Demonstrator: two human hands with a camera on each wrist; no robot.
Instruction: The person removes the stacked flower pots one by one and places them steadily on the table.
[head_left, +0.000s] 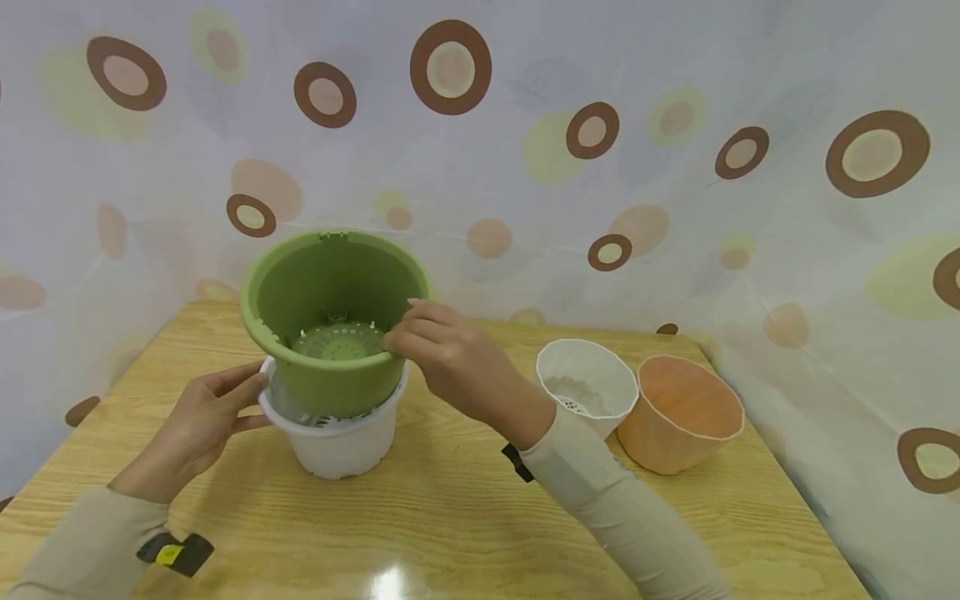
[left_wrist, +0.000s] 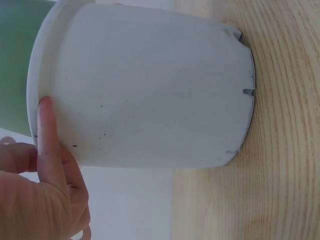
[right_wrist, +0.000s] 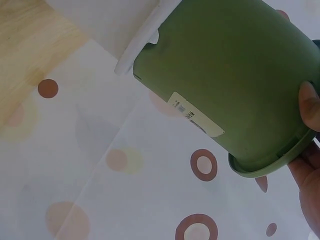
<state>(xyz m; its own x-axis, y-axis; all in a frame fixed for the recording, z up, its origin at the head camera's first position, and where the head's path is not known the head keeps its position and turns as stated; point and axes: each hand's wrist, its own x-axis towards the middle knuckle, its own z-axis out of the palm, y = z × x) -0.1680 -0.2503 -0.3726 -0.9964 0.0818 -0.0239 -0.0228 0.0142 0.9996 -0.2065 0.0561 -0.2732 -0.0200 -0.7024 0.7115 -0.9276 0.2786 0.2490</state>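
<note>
A green plastic flowerpot (head_left: pixel 337 292) with a slotted bottom is held over a white flowerpot (head_left: pixel 341 450), its lower end within the white rim. My right hand (head_left: pixel 453 358) pinches the green rim at its right side. With my left hand (head_left: pixel 206 417) I grip the white pot's rim on the left, the fingers at the rim in the left wrist view. The white pot stands on the wooden table, small notches along its base. In the right wrist view a pale label (right_wrist: pixel 195 115) shows on the green pot's side.
To the right on the table (head_left: pixel 450 517) stand a white fluted pot (head_left: pixel 588 375) with a perforated bottom and an orange fluted pot (head_left: pixel 682 417), side by side. Behind the table hangs a cloth (head_left: pixel 525 183) patterned with circles.
</note>
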